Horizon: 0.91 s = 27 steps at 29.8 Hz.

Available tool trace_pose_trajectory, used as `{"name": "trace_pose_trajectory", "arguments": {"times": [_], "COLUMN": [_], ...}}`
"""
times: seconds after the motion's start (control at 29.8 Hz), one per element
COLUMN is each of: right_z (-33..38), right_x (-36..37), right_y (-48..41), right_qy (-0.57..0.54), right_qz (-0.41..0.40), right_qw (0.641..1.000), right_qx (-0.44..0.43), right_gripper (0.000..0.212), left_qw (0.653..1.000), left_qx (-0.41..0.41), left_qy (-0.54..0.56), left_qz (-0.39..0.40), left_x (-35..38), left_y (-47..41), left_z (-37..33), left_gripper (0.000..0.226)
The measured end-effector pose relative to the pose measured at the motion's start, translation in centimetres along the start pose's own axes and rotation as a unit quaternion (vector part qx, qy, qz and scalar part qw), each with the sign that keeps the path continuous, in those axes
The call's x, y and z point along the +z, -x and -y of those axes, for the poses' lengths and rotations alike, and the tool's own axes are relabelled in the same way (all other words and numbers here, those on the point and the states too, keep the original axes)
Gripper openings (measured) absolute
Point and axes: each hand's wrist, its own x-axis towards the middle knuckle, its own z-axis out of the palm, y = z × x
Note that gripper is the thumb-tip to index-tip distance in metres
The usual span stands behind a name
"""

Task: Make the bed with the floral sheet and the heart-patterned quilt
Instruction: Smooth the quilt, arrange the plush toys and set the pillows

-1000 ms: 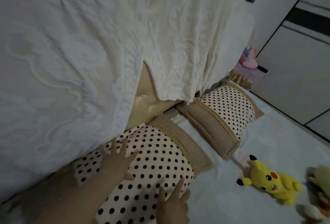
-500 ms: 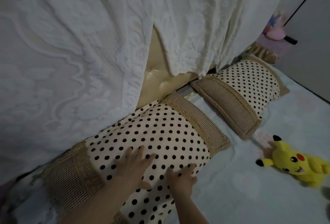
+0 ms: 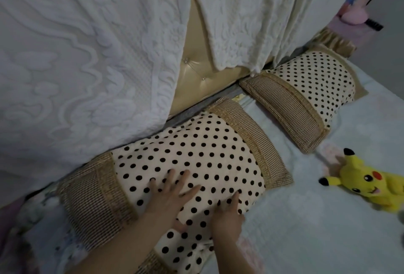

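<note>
A polka-dot pillow with tan woven ends lies across the head of the bed. My left hand lies flat on it with fingers spread. My right hand presses on its near edge, fingers straight. A second polka-dot pillow lies further right against the headboard. Under both spreads the pale heart-patterned quilt. A strip of floral sheet shows at the left edge.
A white embossed cover hangs over the padded tan headboard. A yellow plush toy lies on the quilt at the right. A pink object sits beyond the bed's far corner.
My view has swung right and down along the pillow. Both hands have slid together toward the pillow's middle and near edge, staying flat on it.
</note>
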Motion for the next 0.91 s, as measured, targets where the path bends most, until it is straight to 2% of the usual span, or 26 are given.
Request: {"name": "trace_pose_trajectory", "arguments": {"times": [0.07, 0.1, 0.17, 0.23, 0.3, 0.44, 0.5, 0.57, 0.64, 0.67, 0.7, 0.74, 0.77, 0.8, 0.84, 0.87, 0.91], "right_z": [0.1, 0.2, 0.0, -0.7, -0.9, -0.2, -0.2, -0.5, -1.2, -1.2, -1.5, -1.5, -1.7, -1.8, -2.2, -2.3, -3.7], "right_x": [0.0, 0.1, 0.2, 0.5, 0.5, -2.1, -3.7, -5.2, -6.6, -8.1, -9.2, -11.6, -11.8, -13.9, -15.4, -15.9, -19.4], "right_y": [0.0, 0.0, 0.3, 0.2, -0.3, 0.4, 1.3, 2.6, 4.2, 5.8, 6.8, 8.7, 8.7, 10.4, 11.6, 12.0, 15.7], "right_qy": [0.069, 0.115, 0.217, 0.29, 0.331, 0.273, 0.268, 0.269, 0.267, 0.267, 0.264, 0.261, 0.259, 0.255, 0.251, 0.246, 0.24], "right_qz": [-0.003, -0.03, -0.048, 0.041, 0.103, 0.104, 0.082, -0.006, -0.071, -0.095, -0.105, -0.125, -0.136, -0.161, -0.173, -0.163, -0.165], "right_qw": [0.997, 0.993, 0.964, 0.92, 0.901, 0.925, 0.918, 0.898, 0.884, 0.879, 0.873, 0.869, 0.858, 0.856, 0.854, 0.865, 0.867], "right_qx": [0.026, 0.004, -0.144, -0.26, -0.262, -0.244, -0.28, -0.349, -0.377, -0.384, -0.396, -0.402, -0.423, -0.421, -0.423, -0.406, -0.405], "right_gripper": [0.076, 0.077, 0.077, 0.078, 0.081, 0.09, 0.093, 0.102, 0.115, 0.117, 0.118, 0.117, 0.116, 0.115, 0.114, 0.113, 0.111], "left_qw": [1.0, 1.0, 0.998, 0.996, 0.995, 0.996, 0.987, 0.982, 0.973, 0.971, 0.973, 0.968, 0.967, 0.955, 0.957, 0.954, 0.95], "left_qx": [-0.01, -0.017, -0.044, -0.078, -0.092, -0.075, -0.068, -0.074, -0.074, -0.067, -0.054, -0.029, -0.03, -0.039, -0.022, -0.022, -0.017], "left_qy": [-0.004, -0.002, -0.011, -0.017, -0.009, 0.013, 0.022, 0.026, 0.01, 0.023, 0.051, 0.043, 0.031, 0.029, 0.023, 0.032, 0.028], "left_qz": [-0.009, -0.017, -0.033, -0.032, -0.025, -0.049, -0.144, -0.172, -0.216, -0.226, -0.217, -0.245, -0.25, -0.294, -0.289, -0.298, -0.309], "left_x": [0.4, 0.6, 1.1, 1.5, 1.7, 0.5, -0.3, -1.4, -2.2, -3.2, -3.9, -5.2, -5.2, -6.4, -7.5, -8.0, -10.4], "left_y": [0.0, 0.1, 0.3, 0.6, 0.8, 1.8, 3.1, 4.1, 5.7, 7.1, 8.2, 10.0, 10.0, 11.5, 13.1, 13.7, 18.2], "left_z": [-0.2, -0.4, -0.7, -0.8, -0.6, -2.1, -3.3, -4.1, -5.5, -6.2, -7.1, -8.0, -8.1, -9.0, -10.0, -10.6, -13.0], "left_gripper": [0.12, 0.122, 0.126, 0.126, 0.121, 0.107, 0.113, 0.116, 0.107, 0.111, 0.116, 0.119, 0.119, 0.119, 0.118, 0.117, 0.115]}}
